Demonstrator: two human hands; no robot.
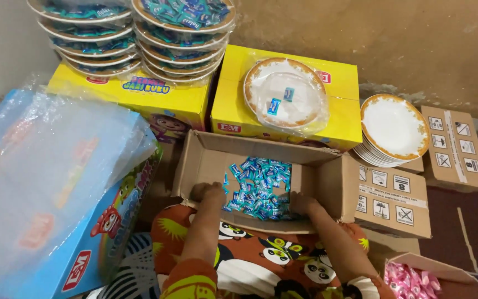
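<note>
Brown wall, two yellow boxes (283, 99), both hands (208, 194) in candy-filled cardboard box (327, 182)

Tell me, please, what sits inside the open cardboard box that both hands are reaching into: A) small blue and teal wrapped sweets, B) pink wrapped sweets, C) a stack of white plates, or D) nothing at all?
A: the open cardboard box holds a loose pile of small blue and teal wrapped sweets, with the left hand and right hand at either edge of the pile.
</note>
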